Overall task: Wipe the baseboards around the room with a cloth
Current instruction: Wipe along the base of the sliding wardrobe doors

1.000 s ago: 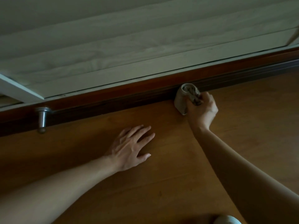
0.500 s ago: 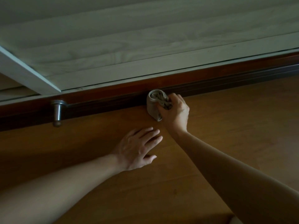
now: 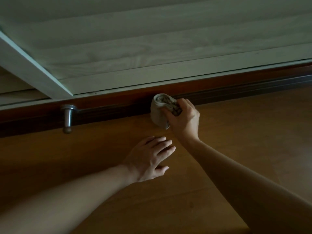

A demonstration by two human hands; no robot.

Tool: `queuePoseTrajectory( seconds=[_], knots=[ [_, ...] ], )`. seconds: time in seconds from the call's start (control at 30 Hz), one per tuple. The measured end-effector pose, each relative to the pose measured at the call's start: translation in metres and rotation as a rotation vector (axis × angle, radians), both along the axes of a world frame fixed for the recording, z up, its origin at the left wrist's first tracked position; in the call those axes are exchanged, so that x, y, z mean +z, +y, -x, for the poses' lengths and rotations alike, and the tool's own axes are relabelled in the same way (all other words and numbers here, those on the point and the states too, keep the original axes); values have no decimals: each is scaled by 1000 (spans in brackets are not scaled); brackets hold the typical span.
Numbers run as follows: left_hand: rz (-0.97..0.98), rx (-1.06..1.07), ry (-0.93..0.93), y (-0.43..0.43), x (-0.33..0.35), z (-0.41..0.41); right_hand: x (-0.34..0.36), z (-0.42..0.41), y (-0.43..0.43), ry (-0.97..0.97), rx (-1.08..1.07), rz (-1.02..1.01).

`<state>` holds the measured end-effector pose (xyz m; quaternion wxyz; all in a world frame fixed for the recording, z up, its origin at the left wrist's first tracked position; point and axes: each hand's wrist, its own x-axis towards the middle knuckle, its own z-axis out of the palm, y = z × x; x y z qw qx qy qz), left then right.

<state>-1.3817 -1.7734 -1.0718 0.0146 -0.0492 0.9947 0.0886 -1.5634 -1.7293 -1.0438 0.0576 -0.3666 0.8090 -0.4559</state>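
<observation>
A dark reddish-brown baseboard [image 3: 236, 86] runs across the view where the wall meets the floor. My right hand [image 3: 183, 119] grips a bunched grey cloth [image 3: 157, 110] and holds it against the baseboard near the middle. My left hand [image 3: 150, 159] rests flat on the wooden floor [image 3: 253, 132] just below, fingers spread and straight, holding nothing.
A metal door stop [image 3: 68, 118] sticks out from the baseboard at the left. Above the baseboard the wall is pale wood panelling [image 3: 152, 48], with a white door edge [image 3: 33, 71] at the left.
My right hand has slid the cloth leftward along the baseboard, toward the door stop. My left hand has stayed flat on the floor, and my view has shifted left.
</observation>
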Motion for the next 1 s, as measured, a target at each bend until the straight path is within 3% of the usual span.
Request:
queuePoseTrajectory(
  seconds=[0.13, 0.4, 0.7, 1.0],
  knots=[
    [8, 7, -7, 1, -3, -2, -1, 18, 16, -23, -115, -7],
    [-4, 10, 5, 0, -4, -2, 2, 2, 0, 6, 29, 8],
    [-1, -4, -7, -1, -4, -2, -11, 48, 40, -7, -224, -73],
    [15, -19, -6, -3, 1, 2, -9, -2, 6, 36, -17, -53]
  ],
)
